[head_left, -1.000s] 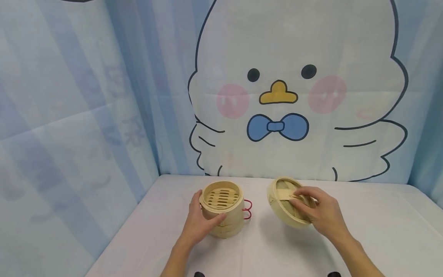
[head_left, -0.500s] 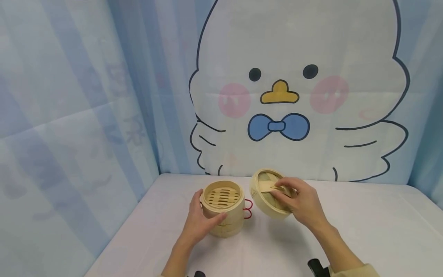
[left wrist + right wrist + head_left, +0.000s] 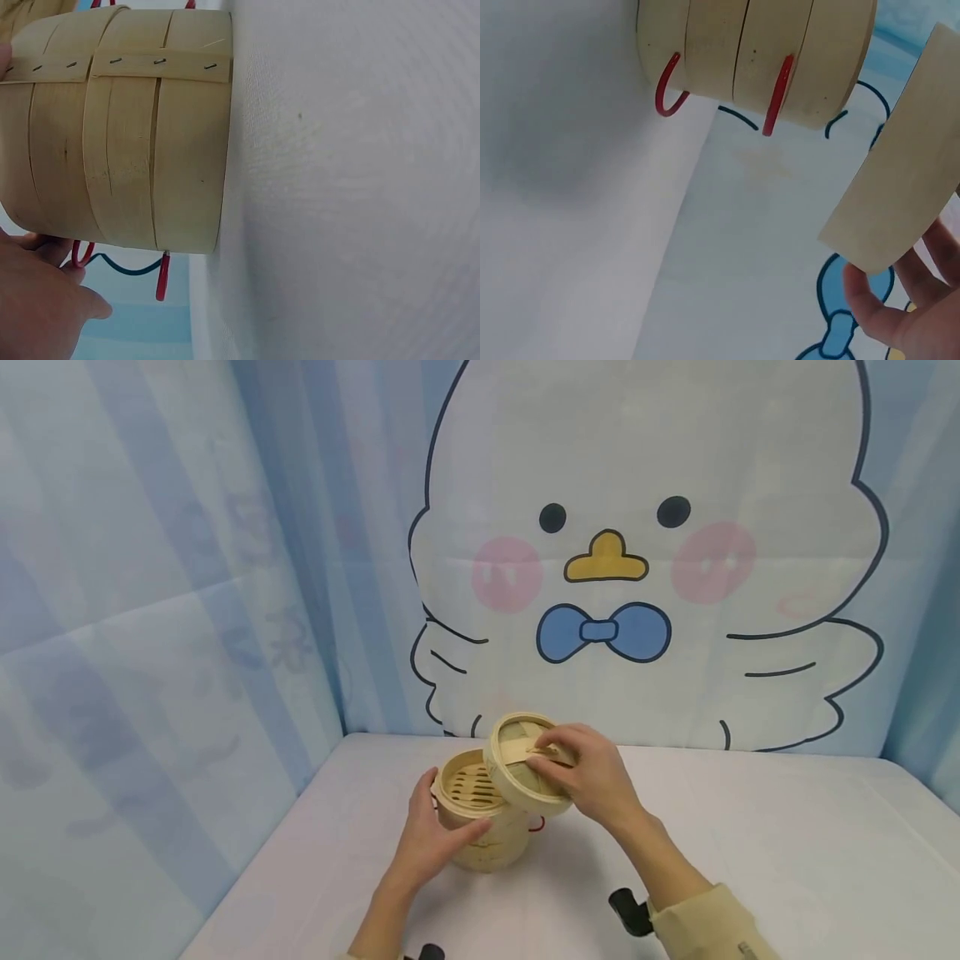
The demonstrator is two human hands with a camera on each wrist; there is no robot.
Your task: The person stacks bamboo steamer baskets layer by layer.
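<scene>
On the white table stands a two-tier bamboo steamer (image 3: 491, 845), its slatted top tier partly uncovered. My left hand (image 3: 441, 843) holds its left side, the thumb across the front near the rim and the fingers round the far left. Red loop handles (image 3: 778, 94) stick out from the tiers in the right wrist view. My right hand (image 3: 588, 772) pinches the strap on top of the bamboo lid (image 3: 512, 781). That lid hangs tilted over the right part of the steamer's opening; whether it touches the rim, I cannot tell.
A white cloth covers the table (image 3: 750, 835). Behind it hangs a blue and white curtain with a cartoon bird (image 3: 607, 560); another curtain (image 3: 165, 652) closes the left side. A black wrist mount (image 3: 630, 912) sits by the right sleeve (image 3: 712, 922).
My right hand has carried the lid leftward from the right of the steamer to above its right side. My left hand and the steamer have stayed in place.
</scene>
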